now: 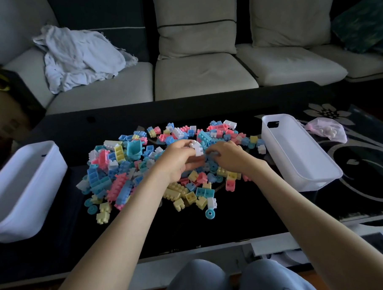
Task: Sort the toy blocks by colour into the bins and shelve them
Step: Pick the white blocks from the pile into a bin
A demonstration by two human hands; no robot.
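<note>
A heap of pastel toy blocks (125,169) in blue, pink, yellow and white covers the middle of the black table (233,219). My left hand (178,160) is over the heap's middle and grips a few white blocks (197,148) between thumb and fingers. My right hand (228,156) lies just right of it, fingers curled down into the blocks; whether it holds one is hidden. A white bin (300,153) stands empty at the right of the heap. A second white bin (23,187) stands at the left, its inside hidden.
A pale sofa (200,76) runs behind the table, with a crumpled white cloth (79,59) on its left seat. A pink mesh bag (328,131) with white pieces lies beyond the right bin. My knees (236,278) are at the table's near edge.
</note>
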